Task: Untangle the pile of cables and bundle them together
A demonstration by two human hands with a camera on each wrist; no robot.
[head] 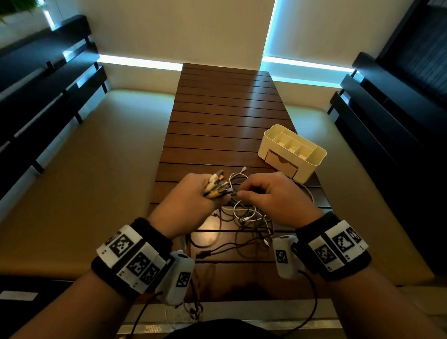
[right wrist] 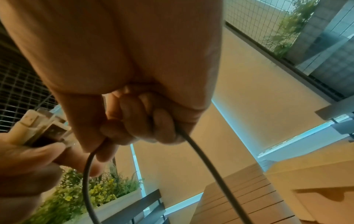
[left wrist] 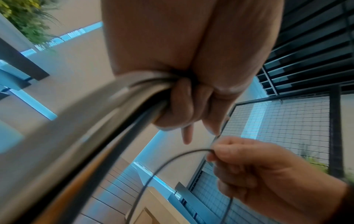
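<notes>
My left hand point(head: 191, 193) grips a bunch of cable ends point(head: 216, 185), their white and dark USB plugs point(right wrist: 40, 128) sticking out past the fist. Those gathered cables point(left wrist: 114, 109) run down out of the fist. Just to the right, my right hand point(head: 269, 193) pinches a thin dark cable point(right wrist: 199, 159) between thumb and curled fingers point(left wrist: 228, 153), and it hangs in a loop point(left wrist: 153, 171). A tangle of white and black cables point(head: 243, 220) lies on the brown slatted table point(head: 219, 118) beneath both hands.
A cream desk organiser point(head: 291, 151) with compartments and a small drawer stands on the table to the right of the hands. A black USB plug point(head: 203, 255) lies near the table's front edge. Beige benches flank the table; dark slatted backrests stand at both sides.
</notes>
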